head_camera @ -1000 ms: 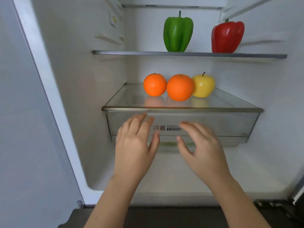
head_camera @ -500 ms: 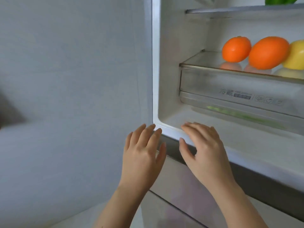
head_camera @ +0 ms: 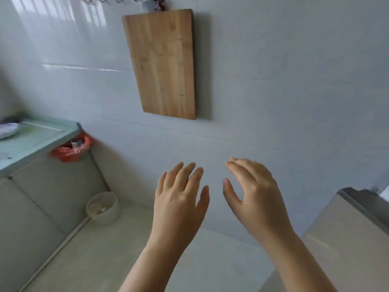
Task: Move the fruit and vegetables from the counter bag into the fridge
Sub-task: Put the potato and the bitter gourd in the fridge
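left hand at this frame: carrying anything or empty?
Empty. The left hand is held out with fingers straight and slightly spread, gripping nothing. The right hand is empty too, fingers relaxed.

The counter (head_camera: 42, 140) is cut off at left.

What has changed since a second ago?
The view swung left, off the open fridge and its fruit, onto a tiled wall with a hanging cutting board and a counter. Nothing was grasped or released. The left hand and right hand remain open, empty, side by side.
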{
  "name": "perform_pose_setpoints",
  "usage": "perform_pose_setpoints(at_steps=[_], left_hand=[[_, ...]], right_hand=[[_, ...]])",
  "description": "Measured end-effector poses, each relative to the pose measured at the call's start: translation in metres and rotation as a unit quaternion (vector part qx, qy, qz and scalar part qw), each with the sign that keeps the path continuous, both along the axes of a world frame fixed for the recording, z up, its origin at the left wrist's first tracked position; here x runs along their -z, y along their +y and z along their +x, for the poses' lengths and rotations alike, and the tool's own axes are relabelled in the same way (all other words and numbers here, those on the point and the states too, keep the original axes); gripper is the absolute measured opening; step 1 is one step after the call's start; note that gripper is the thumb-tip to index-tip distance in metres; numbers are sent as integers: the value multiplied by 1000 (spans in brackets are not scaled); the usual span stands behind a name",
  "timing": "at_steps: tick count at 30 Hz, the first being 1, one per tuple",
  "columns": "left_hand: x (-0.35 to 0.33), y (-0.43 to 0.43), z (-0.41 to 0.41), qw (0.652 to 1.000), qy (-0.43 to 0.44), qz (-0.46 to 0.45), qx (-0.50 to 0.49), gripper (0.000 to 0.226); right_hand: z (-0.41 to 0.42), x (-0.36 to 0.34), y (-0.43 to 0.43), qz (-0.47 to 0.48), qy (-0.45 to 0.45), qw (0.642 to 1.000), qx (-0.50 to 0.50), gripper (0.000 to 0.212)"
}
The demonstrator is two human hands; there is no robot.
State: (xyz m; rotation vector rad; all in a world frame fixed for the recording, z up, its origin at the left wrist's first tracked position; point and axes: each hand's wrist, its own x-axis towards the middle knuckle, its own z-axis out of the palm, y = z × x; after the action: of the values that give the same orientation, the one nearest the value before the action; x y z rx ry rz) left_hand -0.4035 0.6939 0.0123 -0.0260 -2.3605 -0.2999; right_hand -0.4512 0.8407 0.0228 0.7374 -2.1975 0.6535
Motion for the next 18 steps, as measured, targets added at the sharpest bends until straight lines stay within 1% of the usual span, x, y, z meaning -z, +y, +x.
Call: perform_pose_setpoints(at_steps=[5,9,15,18], left_hand=[[1,-101,55,993,27,15,-111,35],[0,-181,112,980,39,25,-191,35],[4,-295,214,948,44,29,-313,36],[9,-342,266,929,39,25,-366,37]], right_hand=[[25,0,-119,11,-12,993,-116,37],[61,0,-213,19,-23,978,-209,38],[140,0,-353,17,-16,944,-328,37],[182,6,-415,10,-33,926,-376,37]])
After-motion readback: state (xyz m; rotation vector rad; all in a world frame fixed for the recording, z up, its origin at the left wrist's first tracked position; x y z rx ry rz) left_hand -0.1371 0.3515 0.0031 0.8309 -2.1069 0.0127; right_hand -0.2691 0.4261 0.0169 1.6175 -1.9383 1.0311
